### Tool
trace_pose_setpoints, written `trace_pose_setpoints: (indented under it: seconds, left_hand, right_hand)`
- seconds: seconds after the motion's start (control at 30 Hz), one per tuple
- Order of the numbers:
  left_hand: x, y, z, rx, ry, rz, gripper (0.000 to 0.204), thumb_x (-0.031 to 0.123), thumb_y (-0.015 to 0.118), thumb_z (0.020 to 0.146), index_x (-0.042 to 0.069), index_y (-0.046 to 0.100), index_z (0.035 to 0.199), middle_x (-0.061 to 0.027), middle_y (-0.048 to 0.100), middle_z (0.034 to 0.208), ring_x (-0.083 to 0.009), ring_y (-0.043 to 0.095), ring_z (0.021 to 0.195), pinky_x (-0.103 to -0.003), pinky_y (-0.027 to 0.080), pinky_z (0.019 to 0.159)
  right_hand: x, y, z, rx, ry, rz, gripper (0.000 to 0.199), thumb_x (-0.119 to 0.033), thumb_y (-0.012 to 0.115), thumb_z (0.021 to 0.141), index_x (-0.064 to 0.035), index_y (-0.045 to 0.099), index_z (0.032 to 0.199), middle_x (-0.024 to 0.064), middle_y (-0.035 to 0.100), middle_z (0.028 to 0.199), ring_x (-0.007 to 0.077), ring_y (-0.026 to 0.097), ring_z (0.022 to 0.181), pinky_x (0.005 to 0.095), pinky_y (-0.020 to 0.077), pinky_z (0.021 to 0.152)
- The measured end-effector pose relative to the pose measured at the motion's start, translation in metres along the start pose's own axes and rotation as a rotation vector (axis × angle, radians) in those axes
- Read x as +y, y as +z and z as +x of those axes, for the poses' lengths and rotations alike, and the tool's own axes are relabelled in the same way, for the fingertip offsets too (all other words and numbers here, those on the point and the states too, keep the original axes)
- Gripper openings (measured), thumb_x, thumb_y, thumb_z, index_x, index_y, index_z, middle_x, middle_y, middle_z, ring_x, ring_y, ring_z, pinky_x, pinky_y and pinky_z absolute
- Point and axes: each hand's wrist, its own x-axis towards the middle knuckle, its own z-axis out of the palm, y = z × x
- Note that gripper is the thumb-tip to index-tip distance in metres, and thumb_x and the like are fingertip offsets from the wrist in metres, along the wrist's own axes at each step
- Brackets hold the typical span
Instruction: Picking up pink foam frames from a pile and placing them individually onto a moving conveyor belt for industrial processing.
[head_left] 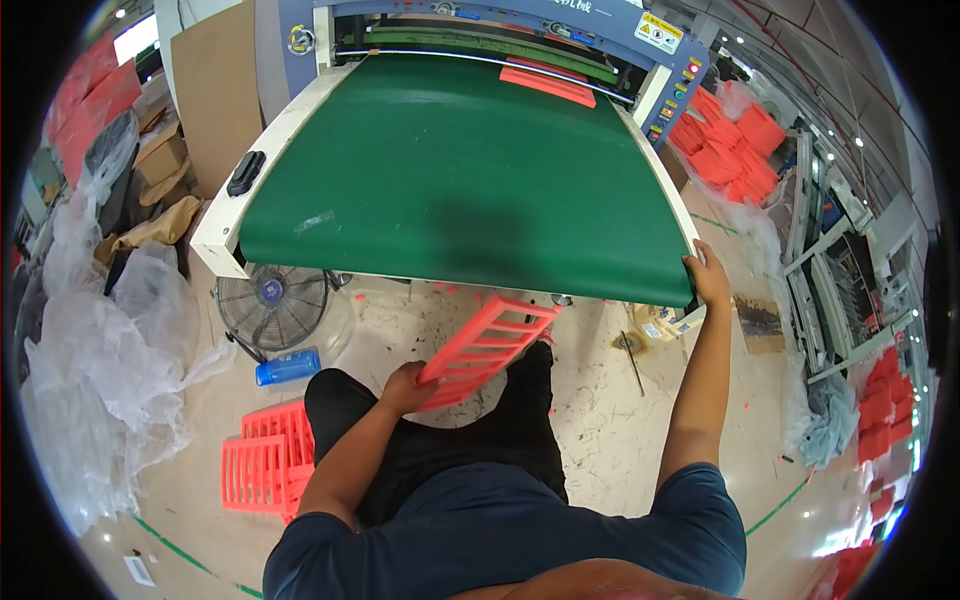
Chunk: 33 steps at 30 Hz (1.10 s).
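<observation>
Over my lap, my left hand (408,388) grips one end of a red slotted foam frame (478,352), which slants up and to the right toward the front edge of the conveyor. My right hand (708,274) rests on the white side rail (660,180) at the belt's front right corner; its fingers curl over the edge and hold no loose thing. The wide green conveyor belt (440,170) runs away from me into a blue-grey machine (480,18). At the machine's mouth lies a flat red foam piece (550,84), partly under the opening.
Below the belt at left stand a round floor fan (270,305) and a blue bottle (288,367) lying down. Slotted red frames (262,470) are piled by my left leg. Plastic sheeting (110,360) heaps at left. Red foam stacks (730,145) and a metal rack (835,280) stand right.
</observation>
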Motion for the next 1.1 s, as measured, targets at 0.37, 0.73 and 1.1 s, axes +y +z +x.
trace_pose_setpoints:
  seconds: [0.37, 0.73, 1.1]
  left_hand:
    - [-0.0104, 0.0027, 0.0023, 0.143, 0.138, 0.025, 0.033, 0.029, 0.078, 0.077, 0.002, 0.069, 0.094, -0.0214, 0.065, 0.085, -0.0418, 0.065, 0.082, -0.046, 0.052, 0.072]
    - [-0.0029, -0.0016, 0.0040, 0.155, 0.196, -0.023, 0.031, 0.027, 0.077, 0.077, 0.001, 0.068, 0.092, -0.0207, 0.064, 0.083, -0.0411, 0.064, 0.079, -0.046, 0.052, 0.071]
    - [-0.0067, -0.0009, 0.0036, 0.154, 0.166, -0.008, 0.032, 0.027, 0.077, 0.076, 0.001, 0.069, 0.093, -0.0205, 0.064, 0.084, -0.0409, 0.065, 0.080, -0.046, 0.052, 0.071]
  right_hand:
    - [0.0001, 0.0009, -0.0011, 0.000, -0.006, 0.025, 0.061, -0.036, 0.066, 0.085, -0.0073, 0.057, 0.138, 0.0202, 0.059, 0.139, 0.0365, 0.056, 0.129, 0.0384, 0.0414, 0.108]
    - [0.0012, 0.0006, -0.0010, 0.017, -0.008, -0.006, 0.060, -0.036, 0.066, 0.085, -0.0106, 0.057, 0.139, 0.0245, 0.063, 0.132, 0.0378, 0.060, 0.124, 0.0400, 0.0438, 0.105]
    - [-0.0017, 0.0003, -0.0031, 0.014, -0.023, 0.009, 0.060, -0.034, 0.065, 0.085, -0.0086, 0.057, 0.139, 0.0248, 0.063, 0.132, 0.0378, 0.060, 0.123, 0.0392, 0.0436, 0.106]
